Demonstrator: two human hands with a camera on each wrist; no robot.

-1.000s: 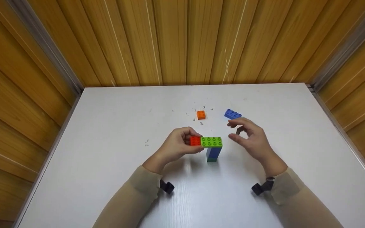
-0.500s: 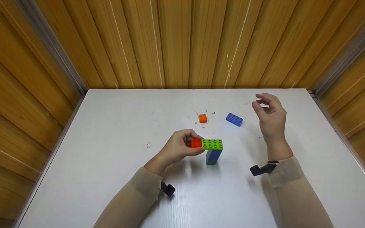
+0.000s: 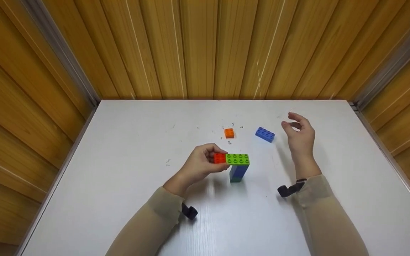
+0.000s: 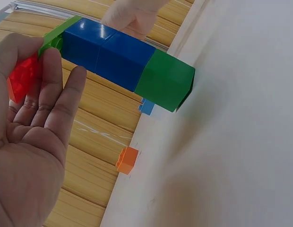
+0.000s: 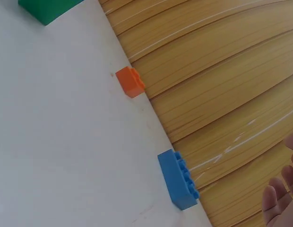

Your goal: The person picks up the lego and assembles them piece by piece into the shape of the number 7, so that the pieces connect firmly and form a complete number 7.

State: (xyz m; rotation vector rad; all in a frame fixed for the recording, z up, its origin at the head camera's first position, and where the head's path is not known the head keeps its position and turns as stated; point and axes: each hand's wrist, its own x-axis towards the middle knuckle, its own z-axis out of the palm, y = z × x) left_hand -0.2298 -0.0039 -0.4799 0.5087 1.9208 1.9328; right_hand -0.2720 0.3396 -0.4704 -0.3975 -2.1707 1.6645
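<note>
Drawn away from the stack since the earliest frame, the right grip [image 3: 301, 137] is now out to the right, past the loose blue block [image 3: 265, 134]; the left grip [image 3: 199, 160] has barely shifted. That left grip is narrow, its thumb on the near side and fingers on the far side of the red block [image 3: 220, 158], thumb tip reaching the end of the light green block [image 3: 237, 159] just to its right. Below the light green block, also right of the left grip, hang two stacked blue blocks [image 4: 108, 51] with a dark green block [image 4: 165, 79] as the foot. I cannot tell how the red block is joined on, nor whether the foot touches the table [image 3: 137, 142].

Farther out, beyond the left grip, the orange block [image 3: 229, 133] lies on the table; the loose blue block lies right of it, near the right grip but apart. The right grip holds nothing, a gap between thumb and fingertips.

My reading: the step in hand is steadying a part-built stack between additions. Fetching a loose block would call for the right grip to move left and down, while the left grip stays firm.
</note>
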